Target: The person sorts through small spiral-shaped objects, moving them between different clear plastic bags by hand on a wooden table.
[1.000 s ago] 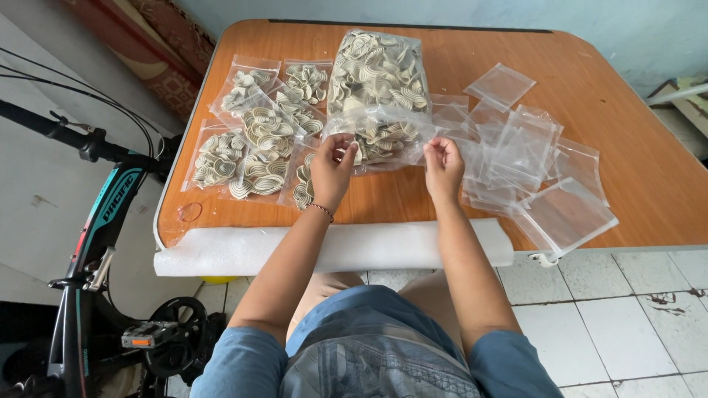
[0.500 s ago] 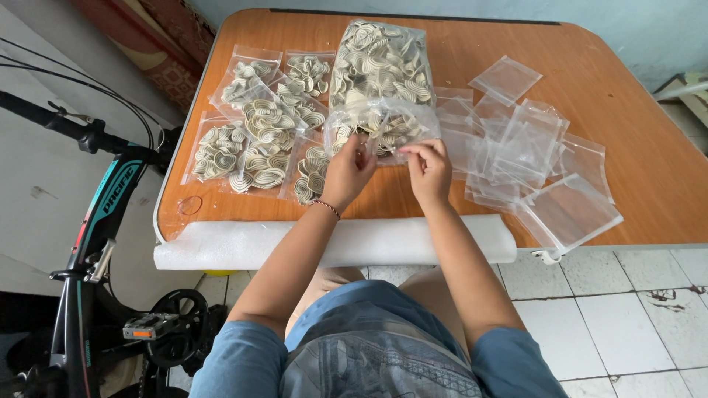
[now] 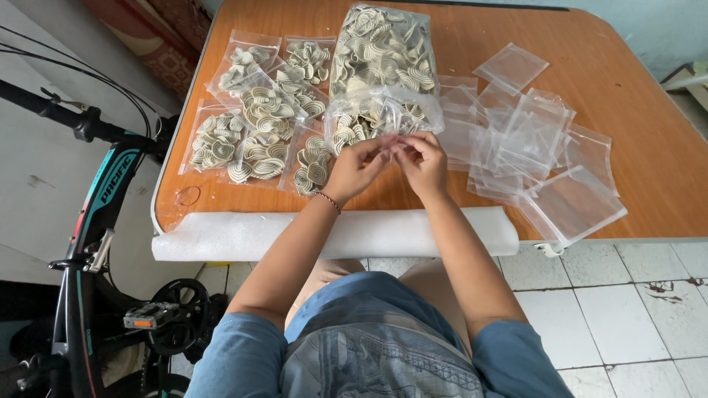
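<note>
So both hands are up close together over the near edge of the wooden table (image 3: 634, 147). The left hand (image 3: 355, 171) and the right hand (image 3: 424, 163) meet at the fingertips, and the fingers of both are pinched together on the mouth of a small clear bag (image 3: 383, 118) stuffed with cream-coloured swirly spiral pieces. That small bag sits on the table right in front of the hands, touching the front of the big clear bag (image 3: 383, 48) of the same spirals, which lies further back toward the middle of the table.

Off to the left of the hands there's a cluster of filled little bags (image 3: 254, 121), each with a handful of spirals inside, overlapping each other a bit. To the right there's a messy pile of empty clear bags (image 3: 531, 147), some flat and some curling up, with one lying apart near the far side (image 3: 510, 68) and a bigger one hanging close to the table edge (image 3: 579, 203).

A rubber band (image 3: 187, 195) lies on the table near the left corner. Along the near edge there's a roll of white foam sheet (image 3: 251, 234) with both forearms resting across it. A thin bracelet (image 3: 329, 201) is on the left wrist. A bicycle (image 3: 96, 221) with a teal frame stands on the left beside the table, and the floor is white tile (image 3: 627, 317)
</note>
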